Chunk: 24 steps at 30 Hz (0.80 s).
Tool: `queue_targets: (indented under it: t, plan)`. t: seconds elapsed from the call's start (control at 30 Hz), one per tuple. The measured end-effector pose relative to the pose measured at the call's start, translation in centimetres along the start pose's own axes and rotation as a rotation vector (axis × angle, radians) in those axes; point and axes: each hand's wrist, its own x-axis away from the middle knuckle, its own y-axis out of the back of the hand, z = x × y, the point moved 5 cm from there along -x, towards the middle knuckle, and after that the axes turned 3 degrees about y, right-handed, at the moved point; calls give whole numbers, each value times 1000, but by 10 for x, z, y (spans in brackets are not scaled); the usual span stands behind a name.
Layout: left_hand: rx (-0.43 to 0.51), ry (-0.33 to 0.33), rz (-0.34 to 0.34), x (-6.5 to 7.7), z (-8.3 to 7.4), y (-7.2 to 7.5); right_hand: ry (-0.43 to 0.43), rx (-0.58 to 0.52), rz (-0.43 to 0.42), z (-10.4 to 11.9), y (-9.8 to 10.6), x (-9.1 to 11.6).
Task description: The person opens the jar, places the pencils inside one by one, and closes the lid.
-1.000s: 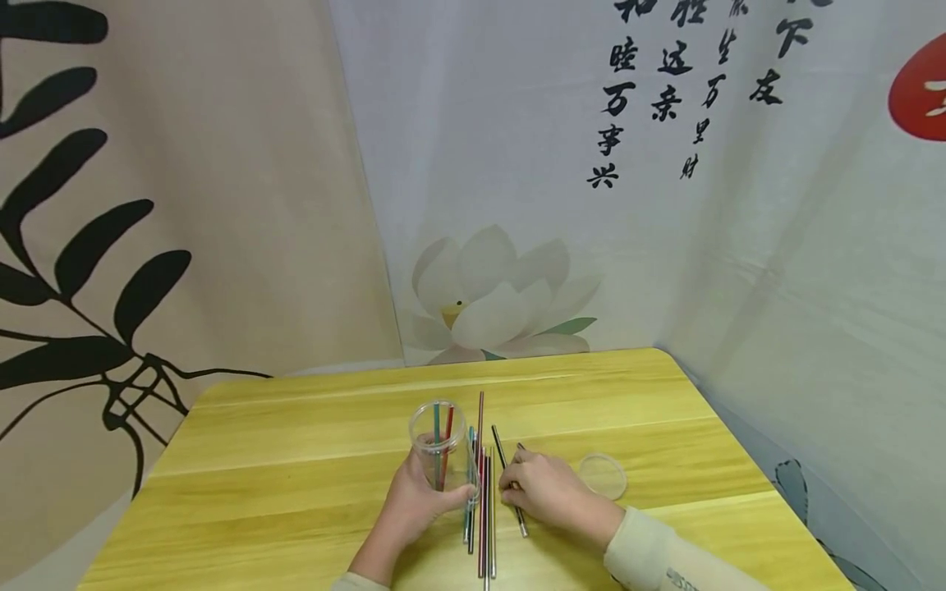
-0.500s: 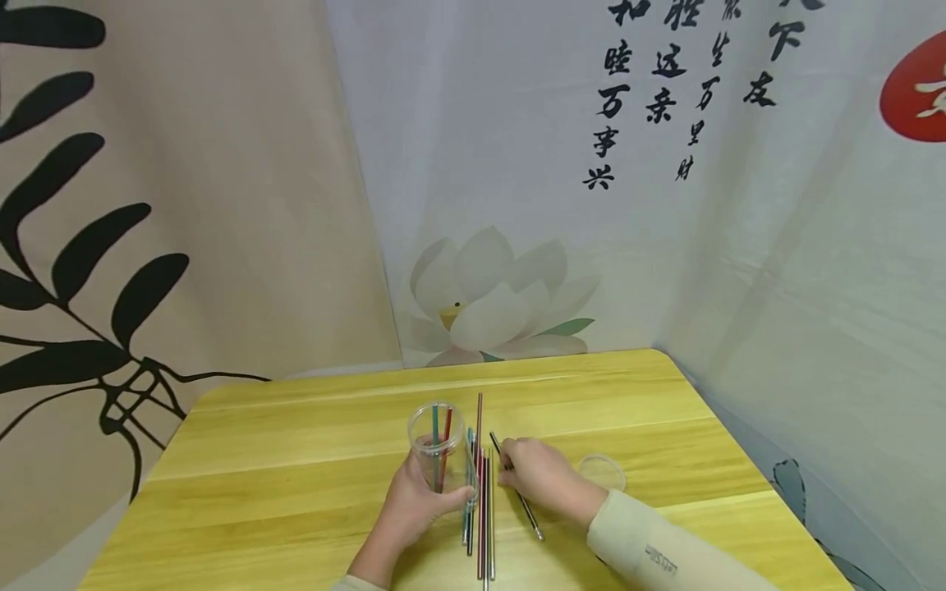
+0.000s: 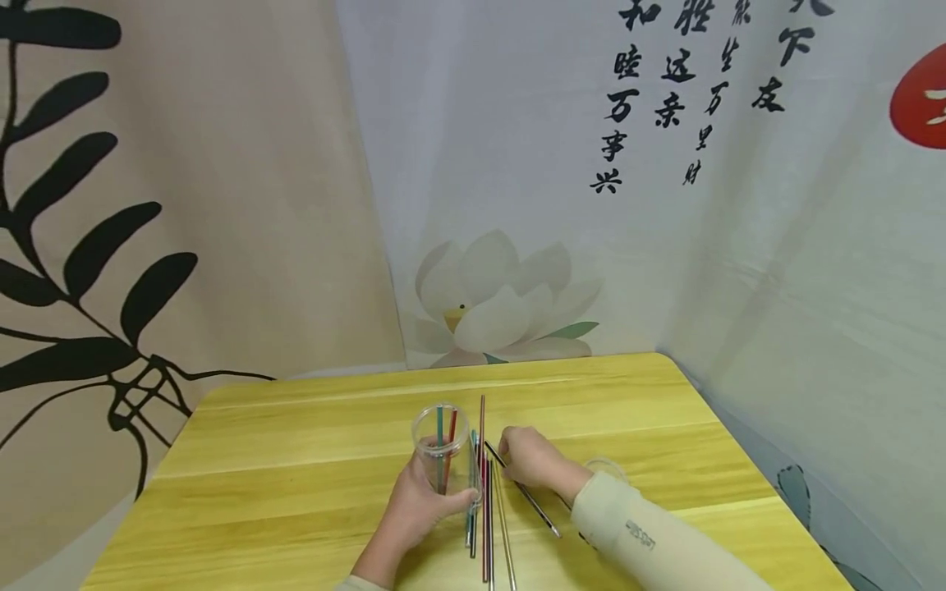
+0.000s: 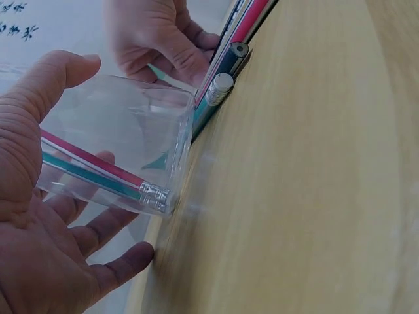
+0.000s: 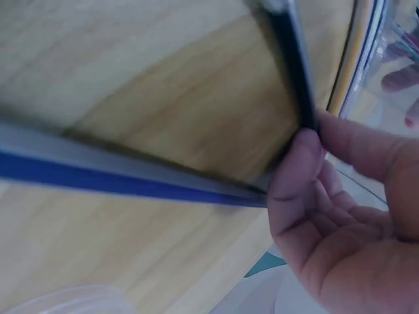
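Observation:
My left hand holds a clear plastic cup upright on the table, thumb on its near side and fingers round the far side. Inside the cup stand a teal pencil and a red pencil. Right of it, my right hand pinches a dark pencil between thumb and forefinger, low over the table. A blue and grey pencil lies beside those fingers; the sleeve mostly covers it in the head view. Between the hands lies a bunch of pencils, including red and teal ones.
A round clear lid lies behind the right wrist, partly hidden by the sleeve. The yellow wooden table reaches back to a printed cloth hanging behind it.
My right hand has moved left toward the bunch, and the dark pencil has swung to a greater slant. One pencil of the bunch now lies tilted. The left hand and cup stay put.

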Motion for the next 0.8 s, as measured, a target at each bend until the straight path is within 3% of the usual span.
queue_targets:
  t: [0.17, 0.33, 0.6, 0.8]
  plan:
    - [-15, -1, -4, 0, -1, -1, -58, -37, 48, -6, -2, 4]
    - [-11, 3, -6, 0, 0, -2, -29, -98, 39, -10, 2, 7]
    - [-14, -4, -18, -2, 0, -2, 10, -573, 27, -8, 47, 8]
    - [-21, -9, -18, -2, 1, -2, 20, -737, 4, -2, 61, 2]
